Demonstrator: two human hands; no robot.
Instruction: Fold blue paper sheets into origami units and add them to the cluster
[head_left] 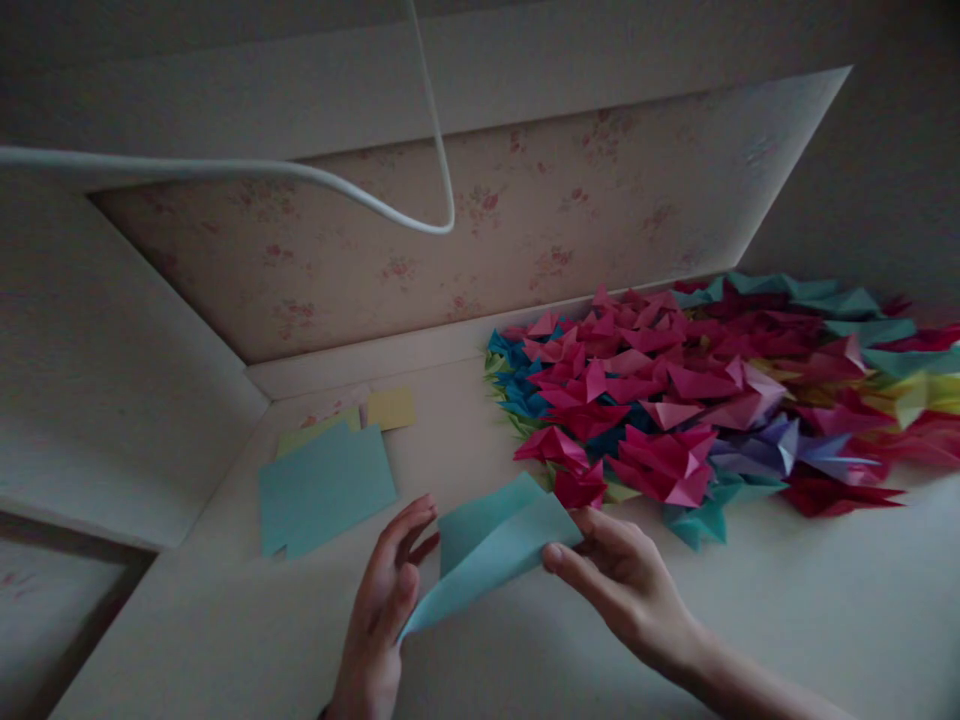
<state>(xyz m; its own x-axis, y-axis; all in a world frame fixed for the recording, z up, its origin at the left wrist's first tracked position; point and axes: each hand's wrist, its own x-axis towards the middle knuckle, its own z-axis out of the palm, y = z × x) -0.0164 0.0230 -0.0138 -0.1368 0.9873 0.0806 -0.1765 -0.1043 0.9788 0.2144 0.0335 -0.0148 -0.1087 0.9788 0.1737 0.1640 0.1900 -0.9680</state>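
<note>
A sheet of light teal origami paper (487,560), partly folded over along a slant, is held up above the white tabletop. My right hand (626,580) pinches its right corner between thumb and fingers. At the other side, my left hand (386,600) is open, with fingers curved and the thumb apart from them. The paper's lower left tip reaches close to that thumb's base; whether they touch I cannot tell. Beyond the left hand lie flat teal sheets (326,495), with yellowish paper squares (391,409) behind them.
A large heap of folded paper pieces (645,385) in pink, red, blue, teal, purple and yellow covers the right side of the table (450,440). A white cable (337,185) hangs across the upper view. Behind stands a back panel with flowered paper (420,260); a white side wall (112,370) rises at left.
</note>
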